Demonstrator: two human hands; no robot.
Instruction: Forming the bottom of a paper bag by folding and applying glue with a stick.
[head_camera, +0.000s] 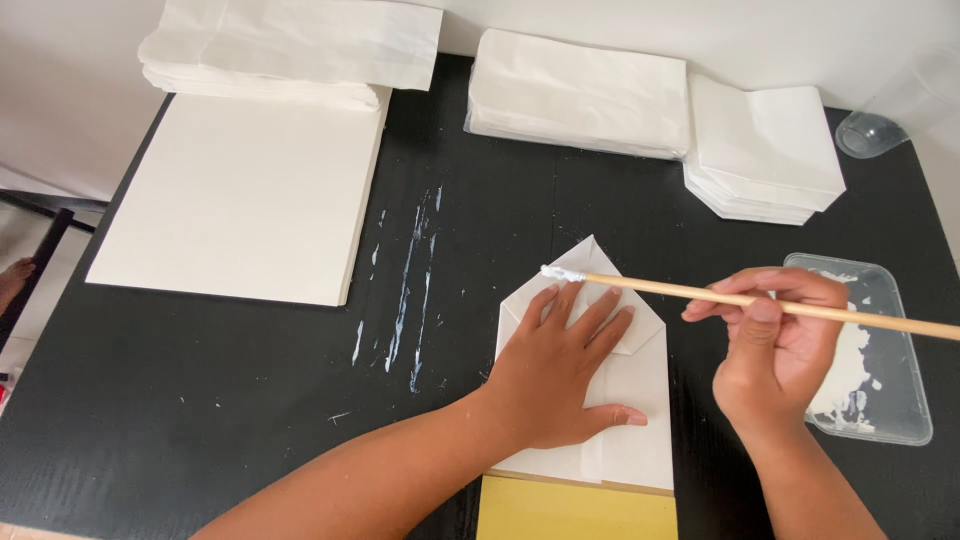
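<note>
My left hand (560, 375) lies flat with spread fingers on a folded white paper bag (640, 385) in the middle of the black table (200, 400). The bag's far end is folded to a point. My right hand (765, 350) pinches a thin wooden stick (700, 293) held level over the bag. The stick's tip (562, 273), coated in white glue, hovers over the folded point's left edge. A yellow sheet (575, 510) sticks out from under the bag's near end.
A clear plastic tray with white glue (880, 395) sits at the right. Stacks of white folded bags (580, 95) (765, 150) (290, 45) line the far edge. A large white paper pad (240, 195) lies at left. Glue streaks (410, 300) mark the table. A clear cup (868, 133) stands far right.
</note>
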